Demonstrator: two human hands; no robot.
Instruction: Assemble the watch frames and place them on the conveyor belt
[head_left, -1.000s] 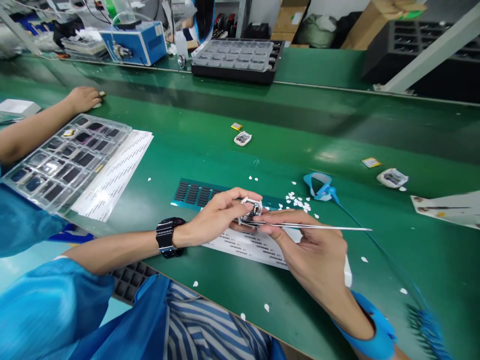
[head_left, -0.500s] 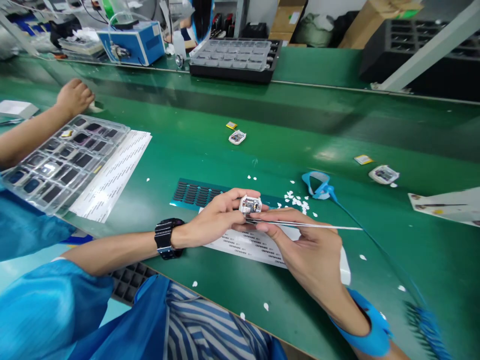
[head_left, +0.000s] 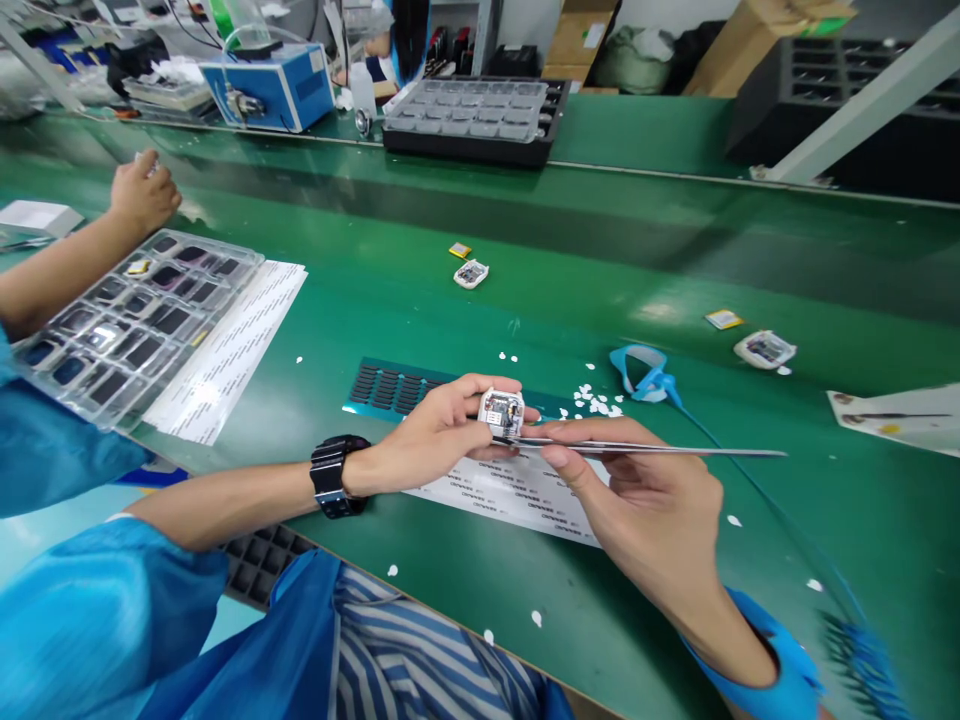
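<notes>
Between the fingers and thumb of my left hand (head_left: 442,430) is a small white watch casing (head_left: 501,412) with its circuit board facing up. My right hand (head_left: 645,490) pinches a pair of thin metal tweezers (head_left: 675,450), whose tips reach the casing's lower edge. Whether the tips grip anything there is too small to tell. Beneath both hands lies a white printed label sheet (head_left: 517,495). A teal sheet of black strips (head_left: 390,388) is partly hidden behind my left hand.
White paper bits (head_left: 596,402) lie scattered near a blue wrist strap (head_left: 643,375). Two more casings (head_left: 471,274) sit farther back, each beside a yellow battery (head_left: 724,319). At left, a co-worker's hand (head_left: 146,195) is above a clear compartment tray (head_left: 142,320).
My right hand and the tweezers have shifted right, away from the casing a little. My left hand keeps the casing in place. The co-worker's hand has risen slightly.
</notes>
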